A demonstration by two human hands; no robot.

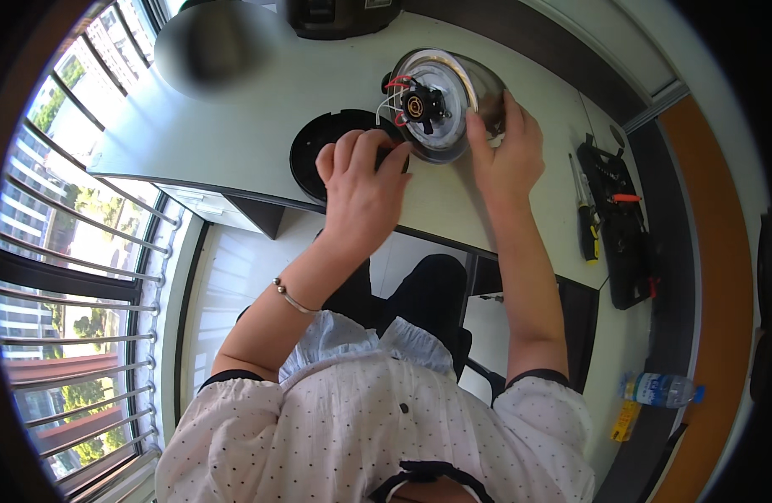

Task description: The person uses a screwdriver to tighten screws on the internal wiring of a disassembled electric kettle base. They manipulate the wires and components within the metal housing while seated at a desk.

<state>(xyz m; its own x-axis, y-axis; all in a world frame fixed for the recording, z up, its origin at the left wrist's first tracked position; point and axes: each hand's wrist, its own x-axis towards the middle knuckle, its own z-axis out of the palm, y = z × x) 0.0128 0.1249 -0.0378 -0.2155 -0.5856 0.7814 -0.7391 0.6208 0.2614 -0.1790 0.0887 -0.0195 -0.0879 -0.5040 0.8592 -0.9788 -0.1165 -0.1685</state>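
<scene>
A metal electric kettle (489, 88) lies on its side on the table, its underside facing me. In the middle of that underside sits a round black connector (418, 105) with red and white wires around it. My right hand (510, 155) is wrapped round the kettle's right side, thumb on the rim. Left of the kettle is a round black bottom cover (309, 155), partly hidden by my left hand (362, 172). The left fingers are curled and closed over the cover's right part, where the wires reach; what they pinch is hidden.
An open black tool case (616, 222) lies to the right, with a yellow-and-black screwdriver (588, 235) beside it. Farther down the right side lies a plastic water bottle (661, 390). A dark appliance (340, 17) stands at the back, and a barred window (75, 251) is on the left.
</scene>
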